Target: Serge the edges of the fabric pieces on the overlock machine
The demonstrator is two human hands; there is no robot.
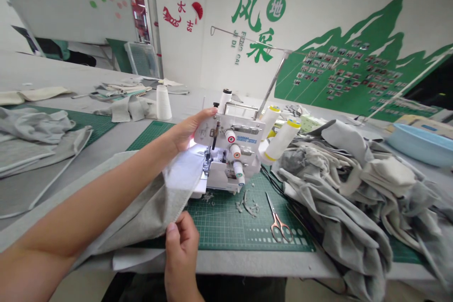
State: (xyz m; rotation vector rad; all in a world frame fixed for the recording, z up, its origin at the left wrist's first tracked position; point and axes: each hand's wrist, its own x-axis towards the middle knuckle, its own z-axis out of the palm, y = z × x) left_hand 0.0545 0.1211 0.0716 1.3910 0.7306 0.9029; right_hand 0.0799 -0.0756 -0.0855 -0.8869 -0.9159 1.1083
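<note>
A white overlock sewing machine (231, 137) stands on a green cutting mat (219, 226), its work light shining on the needle area. My left hand (191, 130) reaches to the machine's left side, with the thumb along its upper edge. The other fingers of that hand are largely hidden behind the machine. Grey fabric (152, 207) runs under my left forearm and up onto the machine bed near the presser foot. Lower down, my right hand (182, 243) is closed, pinching the stitched edge of this fabric between thumb and fingers.
Scissors with copper-coloured handles (279, 226) lie on the mat near grey thread scraps (248, 205). Heaped grey fabric (339, 198) fills the right side, before a blue basin (421, 144). Thread cones (283, 139) flank the machine; a white cone (163, 104) stands left. More fabric (35, 137) lies far left.
</note>
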